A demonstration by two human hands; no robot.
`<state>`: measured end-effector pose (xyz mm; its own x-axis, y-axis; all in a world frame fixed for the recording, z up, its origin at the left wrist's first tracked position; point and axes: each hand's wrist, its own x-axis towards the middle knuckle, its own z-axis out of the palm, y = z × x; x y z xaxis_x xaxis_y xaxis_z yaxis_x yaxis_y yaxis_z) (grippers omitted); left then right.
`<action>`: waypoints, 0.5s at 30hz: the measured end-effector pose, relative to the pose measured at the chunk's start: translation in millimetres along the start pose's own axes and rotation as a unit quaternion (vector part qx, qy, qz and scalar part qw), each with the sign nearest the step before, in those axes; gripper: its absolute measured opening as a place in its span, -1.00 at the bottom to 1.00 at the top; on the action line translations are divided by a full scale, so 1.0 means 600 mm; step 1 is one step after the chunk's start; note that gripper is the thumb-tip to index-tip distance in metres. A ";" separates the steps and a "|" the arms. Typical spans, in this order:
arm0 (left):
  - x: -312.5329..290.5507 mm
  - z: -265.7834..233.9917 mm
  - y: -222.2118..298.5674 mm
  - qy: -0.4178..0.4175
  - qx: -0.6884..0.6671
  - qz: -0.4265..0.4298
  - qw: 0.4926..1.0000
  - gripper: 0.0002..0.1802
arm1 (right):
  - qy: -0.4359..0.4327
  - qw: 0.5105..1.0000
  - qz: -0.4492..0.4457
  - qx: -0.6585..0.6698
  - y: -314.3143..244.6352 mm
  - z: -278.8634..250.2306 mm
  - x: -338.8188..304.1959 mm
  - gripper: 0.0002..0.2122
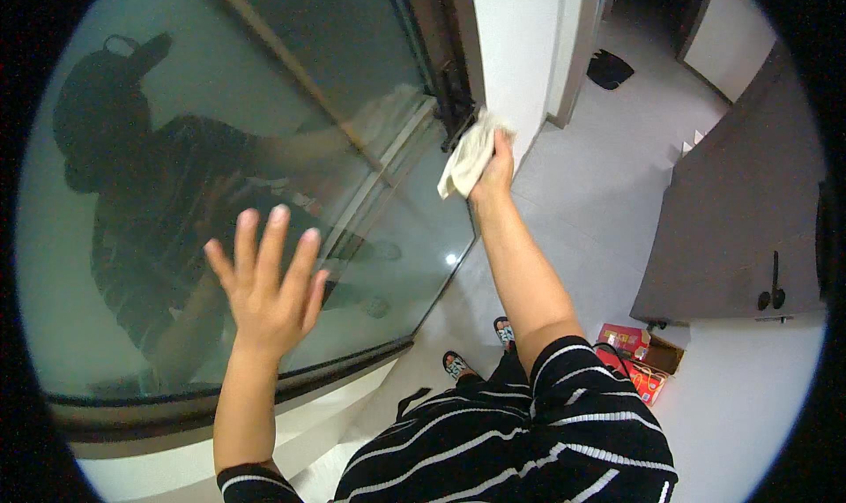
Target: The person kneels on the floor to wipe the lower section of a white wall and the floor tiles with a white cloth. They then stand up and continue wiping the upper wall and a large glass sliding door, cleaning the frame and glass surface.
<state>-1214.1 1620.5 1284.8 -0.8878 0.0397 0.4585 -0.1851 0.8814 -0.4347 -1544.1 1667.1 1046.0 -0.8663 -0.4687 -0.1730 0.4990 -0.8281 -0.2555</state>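
The right hand point(493, 172) holds a pale cloth point(467, 159), with the thumb on the near side of it; the other fingers are mostly hidden, so I cannot tell how tightly they close. The cloth is at the side edge of the large glass point(211, 168), just by the dark frame point(460, 44) and near the white wall point(515, 44). Whether it presses on the frame, I cannot say.

The left hand point(269, 291) is wide, its fingers spread and pointing up the view, in front of the glass (from this angle, I cannot tell if the palm touches it). In the glass there is a dark reflection point(132, 186) of a person with a cap.

Both arms come from a black shirt point(493, 441) with white stripes. Below, sandals point(455, 365) stand on the grey floor point(573, 194). To the right are a dark grey cabinet point(740, 221) and, near its lower edge, a red box point(622, 337). A black mat point(610, 69) lies farther away, by a doorway.
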 end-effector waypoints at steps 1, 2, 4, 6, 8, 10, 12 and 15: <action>0.026 0.024 0.004 -0.002 -0.023 0.017 1.000 -0.48 | -0.008 0.989 -0.053 -0.136 -0.033 0.061 -0.009 -0.68; 0.062 0.045 0.012 -0.001 -0.048 0.038 0.998 -0.48 | -0.028 0.938 -0.135 -0.318 -0.053 0.087 0.016 -0.65; 0.140 0.099 0.033 -0.008 -0.130 0.070 0.989 -0.47 | 0.021 0.676 -0.326 -0.661 -0.037 0.089 0.068 -0.69; 0.184 0.178 0.053 -0.006 -0.223 0.040 0.974 -0.51 | 0.083 0.688 -0.268 -0.670 -0.017 0.106 0.049 -0.60; 0.204 0.245 0.075 -0.052 -0.322 -0.087 0.941 -0.57 | 0.079 0.718 -0.279 -0.633 0.004 0.119 0.011 -0.59; 0.218 0.305 0.098 -0.089 -0.367 -0.165 0.911 -0.54 | 0.083 0.735 -0.284 -0.610 0.026 0.098 -0.033 -0.55; 0.228 0.344 0.109 -0.158 -0.414 -0.221 0.869 -0.53 | 0.034 0.765 -0.258 -0.589 0.013 0.071 -0.060 -0.60; 0.226 0.382 0.101 -0.182 -0.569 -0.277 0.753 -0.51 | -0.031 0.720 -0.294 -0.628 -0.044 0.099 -0.019 -0.66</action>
<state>-1442.3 1571.7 1143.0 -0.9025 -0.4306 -0.0075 -0.2721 0.5568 0.7848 -1548.7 1675.8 1111.1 -0.9163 -0.1962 0.3491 -0.3604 0.0243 -0.9325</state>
